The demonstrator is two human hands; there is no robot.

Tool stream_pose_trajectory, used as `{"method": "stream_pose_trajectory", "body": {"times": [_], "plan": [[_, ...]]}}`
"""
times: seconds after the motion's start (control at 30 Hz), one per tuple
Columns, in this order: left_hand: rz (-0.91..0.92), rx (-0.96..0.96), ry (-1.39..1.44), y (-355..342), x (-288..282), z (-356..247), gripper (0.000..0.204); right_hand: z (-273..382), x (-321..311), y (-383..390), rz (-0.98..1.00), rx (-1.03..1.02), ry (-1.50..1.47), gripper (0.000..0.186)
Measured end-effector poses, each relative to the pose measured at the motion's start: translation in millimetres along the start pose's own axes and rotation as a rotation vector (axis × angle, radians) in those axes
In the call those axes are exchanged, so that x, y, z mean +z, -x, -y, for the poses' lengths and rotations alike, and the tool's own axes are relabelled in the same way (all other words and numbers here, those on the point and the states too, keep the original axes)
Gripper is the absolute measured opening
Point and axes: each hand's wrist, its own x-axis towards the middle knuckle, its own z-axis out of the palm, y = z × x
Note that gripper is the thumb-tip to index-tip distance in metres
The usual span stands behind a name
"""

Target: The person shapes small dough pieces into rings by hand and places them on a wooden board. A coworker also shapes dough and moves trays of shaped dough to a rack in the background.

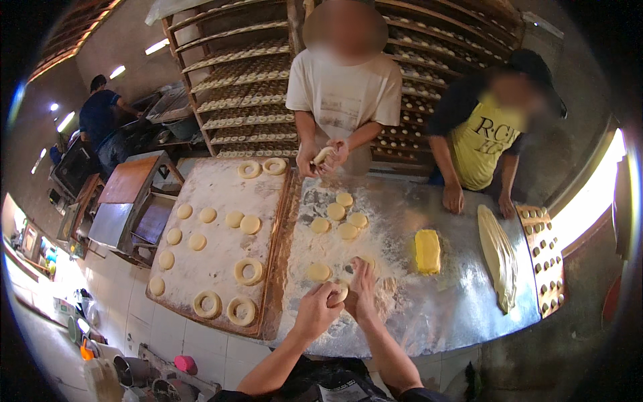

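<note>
A small pale piece of dough is held between my two hands, low over the floured metal table. My left hand curls its fingers round the dough's left side. From the right, my right hand grips it with the thumb side, its other fingers reaching forward. How far the dough is opened or shaped is hidden by the fingers. Just left of my hands lies a round dough piece. Another dough round shows partly behind my right hand, and several more, including one dough round, sit farther off.
A floured wooden board on the left carries dough rounds and rings. To the right are a yellow block, a long dough strip and a tray of small pieces. Across the table, one person handles dough; another person leans in. Loaded racks stand behind.
</note>
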Motion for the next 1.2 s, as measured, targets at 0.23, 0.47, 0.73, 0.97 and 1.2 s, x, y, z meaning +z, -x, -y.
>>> {"method": "stream_pose_trajectory", "body": {"times": [0.23,0.47,0.73,0.97,1.2], "plan": [[-0.335,0.034,0.474,14.5,-26.1,22.6,0.055,18.8,15.3,-3.5,0.637,0.4,-1.864,0.051],[-0.378,0.064,0.69,21.2,-74.8,63.1,0.035,81.8,54.2,-9.3,0.72,0.019,-0.736,0.055],[-0.308,0.138,-0.004,21.1,-163.2,107.3,0.026,151.1,128.0,0.2,0.379,0.089,-1.132,0.07],[-0.232,0.057,0.169,14.6,-214.7,128.9,0.012,185.1,178.6,-19.5,0.612,-0.135,-1.569,0.089],[-0.162,0.044,0.176,0.5,-242.3,141.7,0.022,207.7,195.6,-18.4,0.373,0.256,-1.217,0.083]]}}
